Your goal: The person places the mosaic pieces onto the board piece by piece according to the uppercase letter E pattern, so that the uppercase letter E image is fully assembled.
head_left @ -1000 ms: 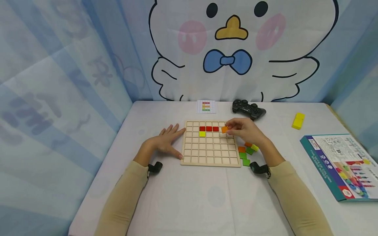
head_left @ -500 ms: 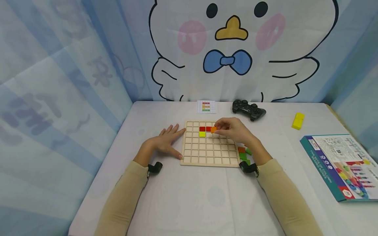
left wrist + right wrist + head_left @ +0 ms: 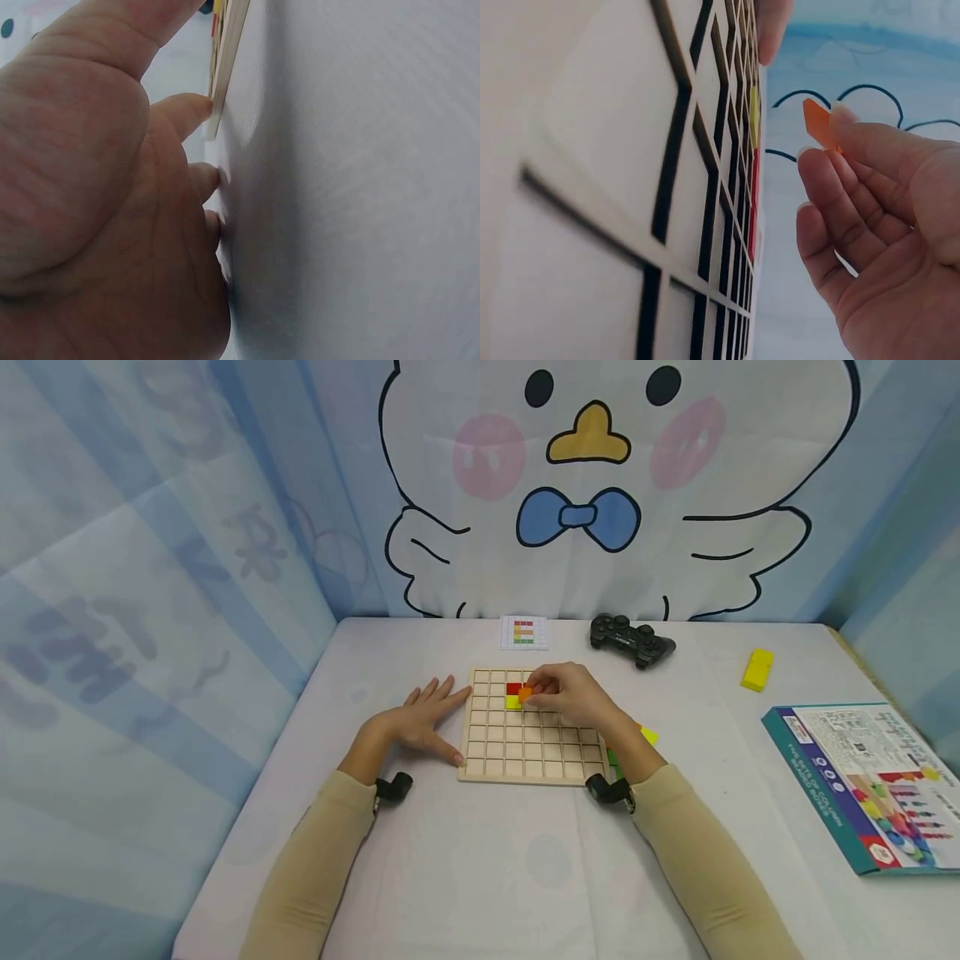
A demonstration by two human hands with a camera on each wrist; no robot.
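My right hand (image 3: 573, 693) pinches an orange square tile (image 3: 525, 695) between thumb and fingertips, over the upper part of a wooden grid board (image 3: 532, 768). In the right wrist view the orange tile (image 3: 821, 124) is held apart from the board (image 3: 660, 255). On the board, a red tile (image 3: 513, 688) lies above a yellow tile (image 3: 512, 702); my right hand hides the rest of the red row in the head view. My left hand (image 3: 416, 722) lies spread on the table, thumb and index fingertip touching the board's left edge.
Loose tiles, among them a yellow one (image 3: 649, 737) and a green one (image 3: 614, 762), lie right of the board, partly behind my right arm. A pattern card (image 3: 524, 632) and black game controller (image 3: 632, 640) are behind it. Farther right are a yellow block (image 3: 757, 669) and a box (image 3: 873, 785).
My right hand has moved left across the board with the orange tile, from the right side to beside the yellow tile. The left hand has stayed in place.
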